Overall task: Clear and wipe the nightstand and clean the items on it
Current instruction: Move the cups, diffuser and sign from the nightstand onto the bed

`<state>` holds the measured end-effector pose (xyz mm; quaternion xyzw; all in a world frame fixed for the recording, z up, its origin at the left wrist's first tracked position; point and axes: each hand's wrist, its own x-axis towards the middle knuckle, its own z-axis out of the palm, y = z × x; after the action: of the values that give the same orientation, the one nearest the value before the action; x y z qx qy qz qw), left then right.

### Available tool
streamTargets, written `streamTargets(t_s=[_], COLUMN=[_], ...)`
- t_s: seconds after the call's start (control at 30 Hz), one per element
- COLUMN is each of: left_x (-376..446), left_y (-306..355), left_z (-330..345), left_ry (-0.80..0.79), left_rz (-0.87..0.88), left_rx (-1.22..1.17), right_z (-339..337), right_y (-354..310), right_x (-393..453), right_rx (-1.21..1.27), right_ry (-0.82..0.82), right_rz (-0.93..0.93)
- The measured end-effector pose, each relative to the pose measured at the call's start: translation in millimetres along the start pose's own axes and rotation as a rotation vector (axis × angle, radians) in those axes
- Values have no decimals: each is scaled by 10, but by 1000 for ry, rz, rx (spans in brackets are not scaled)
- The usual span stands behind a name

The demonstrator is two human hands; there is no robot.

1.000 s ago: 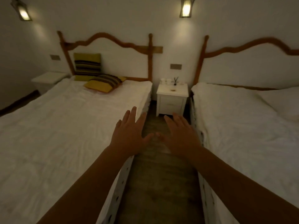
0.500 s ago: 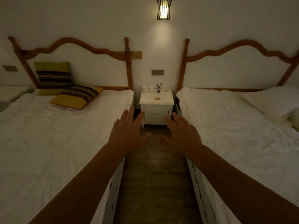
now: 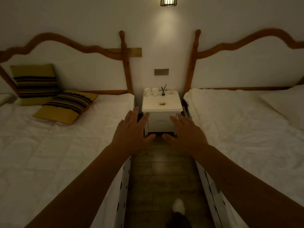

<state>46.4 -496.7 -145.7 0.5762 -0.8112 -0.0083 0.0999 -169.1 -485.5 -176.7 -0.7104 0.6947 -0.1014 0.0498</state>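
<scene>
The person stands in the narrow aisle between 2 white-sheeted beds, both bare arms stretched forward. The left hand (image 3: 131,130) is spread flat, palm down, fingers apart, and has hold of nothing. The right hand (image 3: 187,132) mirrors it just beside, thumbs nearly meeting, equally open and empty.

Just beyond the fingertips of both hands, apart from them, stands the small white wooden nightstand (image 3: 153,107) against the wall, its drawer front partly hidden behind the fingers. On its top, farther from the hands, 2 small white cups (image 3: 151,91) stand side by side at the back left corner. To their right is a dark reed diffuser bottle with thin black sticks (image 3: 163,90), and right of that a small white card with reddish marks (image 3: 171,92), too small to read. Nearer the hands, around the middle of the top, lies a small brownish smear or crumb (image 3: 162,103); I cannot tell which.

Left of the left hand, 2 yellow cushions with dark stripes (image 3: 49,94) sit at the head of the bed, one leaning on the curved wooden headboard (image 3: 65,41), one flat. Above the nightstand hangs a grey wall plate (image 3: 161,72) and a caged wall lamp (image 3: 168,1), lit. Below the right forearm, a light-coloured shoe (image 3: 178,206) shows on the dark wooden floor (image 3: 156,170).
</scene>
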Motion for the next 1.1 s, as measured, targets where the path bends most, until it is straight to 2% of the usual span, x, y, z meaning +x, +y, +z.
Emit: streamTargets(t_s=[0.23,0.43,0.53,0.73,0.87,1.1], left_x=[1650,2849,3270,4362,5231,6789], left_y=[-211,-325,-473,-1004,-1439,-2247], left_z=[495,693,808,1347,1755,2559], left_ry=[-52,-104,-119,-167,-179,-293], left_rz=[-51,-127,-152,-172,-79,-85], left_rx=[10,-50,-79,-156,-162,-186], right_z=[249,203,254,769,1230,1973], right_y=[485,819,883,911,882,798], right_x=[1651,2906,3412,4567,5415,7057], right_rx=[36,43,43,34,2,51], right_ry=[-72,-165,-159,-203,-277,-327], right_rz=[-6,-35,-51,-32,-9,125])
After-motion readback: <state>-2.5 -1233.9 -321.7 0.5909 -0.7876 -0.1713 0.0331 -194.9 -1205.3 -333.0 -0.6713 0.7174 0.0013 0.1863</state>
